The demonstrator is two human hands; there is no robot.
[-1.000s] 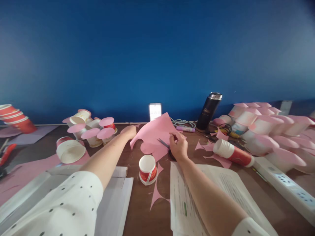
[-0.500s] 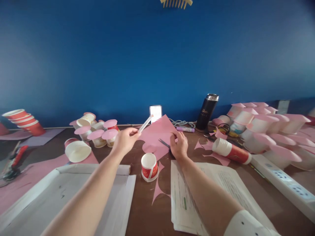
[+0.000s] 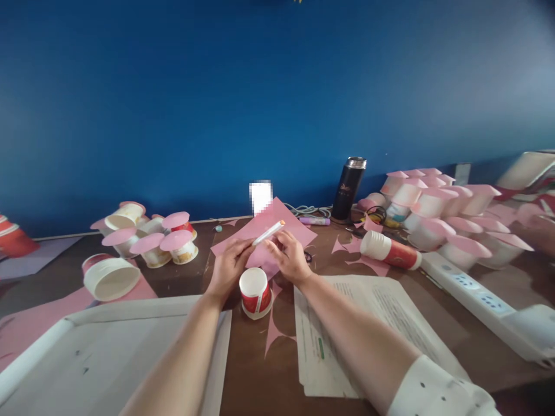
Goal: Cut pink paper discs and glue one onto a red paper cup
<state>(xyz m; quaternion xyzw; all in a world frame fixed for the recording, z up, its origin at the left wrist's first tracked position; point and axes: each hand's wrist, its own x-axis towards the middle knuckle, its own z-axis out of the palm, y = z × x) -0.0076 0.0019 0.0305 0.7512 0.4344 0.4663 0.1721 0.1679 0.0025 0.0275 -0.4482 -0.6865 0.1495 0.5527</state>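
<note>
My left hand (image 3: 229, 263) is closed in a pinch around the lower end of a slim white pen (image 3: 267, 233) with an orange tip. The pen slants up to the right above a sheet of pink paper (image 3: 277, 211). Close by the pen's other side is my right hand (image 3: 289, 257), fingers bent and thumb apart from them; whether it touches the pen is hard to make out. Just in front of the hands, a red and white paper cup (image 3: 255, 294) stands upright. Beyond my right hand shows a dark handle of the scissors (image 3: 308, 257), mostly hidden.
Cups topped with pink discs stand at left (image 3: 177, 240) and right (image 3: 463, 245). Stacked paper cups (image 3: 390, 250) lie near a power strip (image 3: 472, 292). A black flask (image 3: 348, 188), printed sheets (image 3: 323, 346), pink scraps (image 3: 275, 332) and a shallow white box (image 3: 130, 358) are also around.
My right hand has left the pink paper and moved in beside the pen. My left hand has come slightly lower, still with the pen. The view has turned right.
</note>
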